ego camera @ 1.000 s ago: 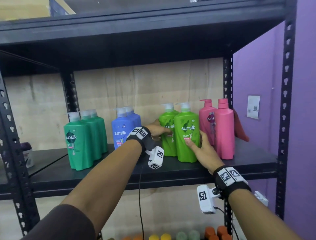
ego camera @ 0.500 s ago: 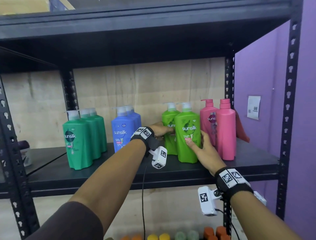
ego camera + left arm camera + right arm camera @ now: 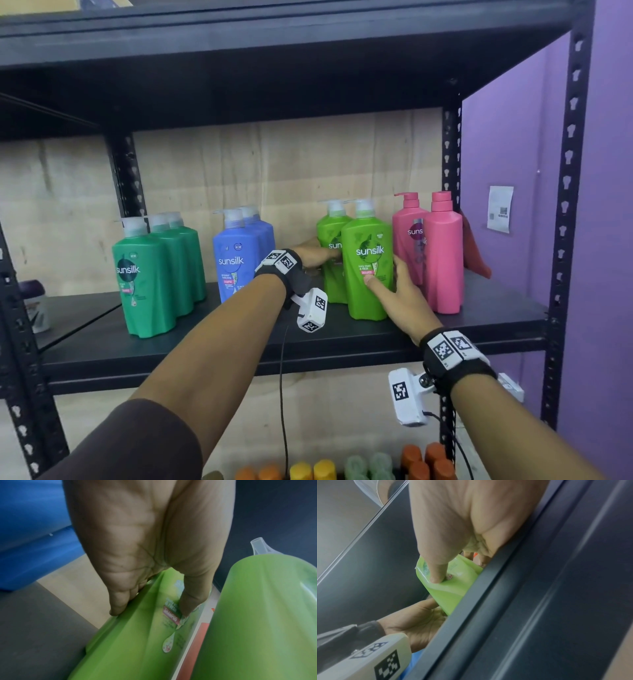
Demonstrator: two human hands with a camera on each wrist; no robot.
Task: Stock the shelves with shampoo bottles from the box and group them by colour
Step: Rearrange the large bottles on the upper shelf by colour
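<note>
Two light green shampoo bottles stand one behind the other on the black shelf board (image 3: 239, 342). My left hand (image 3: 329, 255) grips the rear light green bottle (image 3: 330, 287); the left wrist view has its thumb on the label and its fingers on the bottle's left side (image 3: 149, 612). My right hand (image 3: 383, 274) holds the front light green bottle (image 3: 363, 305), with the thumb on the label and the fingers round its right side. In the right wrist view the right hand (image 3: 458, 570) is on that bottle (image 3: 450, 595).
Dark green bottles (image 3: 147, 284) stand at the left, blue bottles (image 3: 236, 263) beside them, and pink bottles (image 3: 442, 260) close to the right of the light green pair. A red object (image 3: 474, 253) leans behind the pink ones. Small capped bottles (image 3: 342, 469) fill the shelf below.
Both hands keep their hold on the light green bottles. The bottles have barely shifted.
</note>
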